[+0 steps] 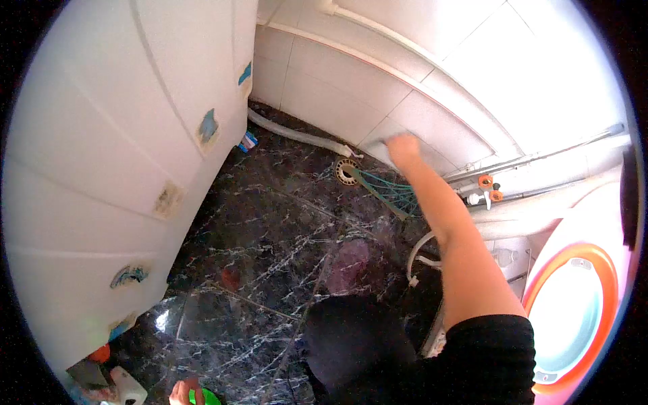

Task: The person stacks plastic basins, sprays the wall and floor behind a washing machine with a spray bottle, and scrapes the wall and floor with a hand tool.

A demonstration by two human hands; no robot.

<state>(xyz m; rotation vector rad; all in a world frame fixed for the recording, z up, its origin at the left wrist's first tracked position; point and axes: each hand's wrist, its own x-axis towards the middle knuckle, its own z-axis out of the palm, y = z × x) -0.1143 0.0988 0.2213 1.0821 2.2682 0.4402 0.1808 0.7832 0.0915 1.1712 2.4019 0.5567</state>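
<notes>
My right hand [403, 150] is stretched out to the lower part of the white tiled wall [331, 77]. Its fingers are closed, and a pale greyish thing, too blurred to name, shows at their tips by the tiles. At the bottom edge, my left hand [183, 393] is curled at a bright green object [210, 398], which is mostly cut off by the frame. Below my right hand, a round drain grate [347, 172] sits in the floor, with a green net [388, 192] beside it.
A large white panel with worn patches [101, 155] stands on the left. A grey hose [297, 134] runs along the wall base. Pipes with orange valve handles [485, 181] and an orange-rimmed basin [601, 297] are on the right. A white jug [128, 388] stands lower left on the dark marbled floor [270, 236].
</notes>
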